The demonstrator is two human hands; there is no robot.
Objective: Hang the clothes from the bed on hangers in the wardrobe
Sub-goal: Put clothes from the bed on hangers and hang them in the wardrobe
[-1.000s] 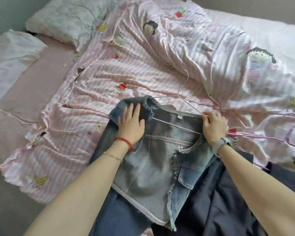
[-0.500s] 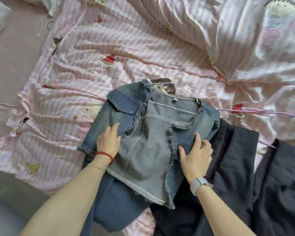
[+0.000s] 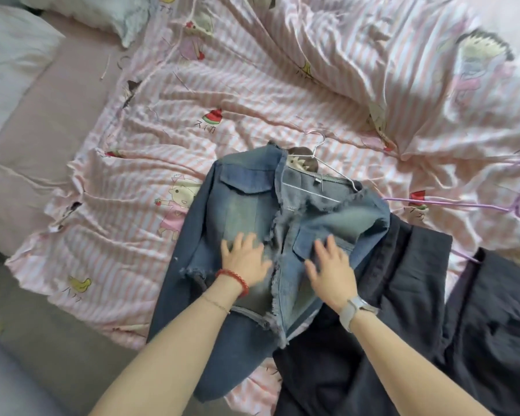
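Grip: both your hands lie flat, fingers spread, nothing clasped.
Left hand (image 3: 246, 258): it presses the left front panel of the jacket (image 3: 252, 205), a red bead bracelet (image 3: 234, 279) and a thin chain on that wrist.
Right hand (image 3: 330, 268): it presses the right front panel, fingertips just below the right chest pocket flap, a pale watch (image 3: 356, 309) on the wrist.
Jacket: denim, frayed edges, spread front-up on the bed, the two front panels meeting between your hands.
Hanger (image 3: 318, 163): thin white wire, already inside the jacket's shoulders, its hook poking out past the collar and lying on the duvet.
Duvet (image 3: 252, 94): pink and white stripes with cartoon prints, rumpled, bunched high at the upper right.
Dark clothes (image 3: 403, 325): black garments heaped to your right, touching the jacket's right edge and running under your right forearm.
Blue garment (image 3: 192, 325): a darker blue piece lies under the jacket on the left side and hangs over the bed's near edge.
Purple hanger (image 3: 463, 204): on the duvet, just beyond the dark clothes.
Pillows (image 3: 81, 10): at the upper left.
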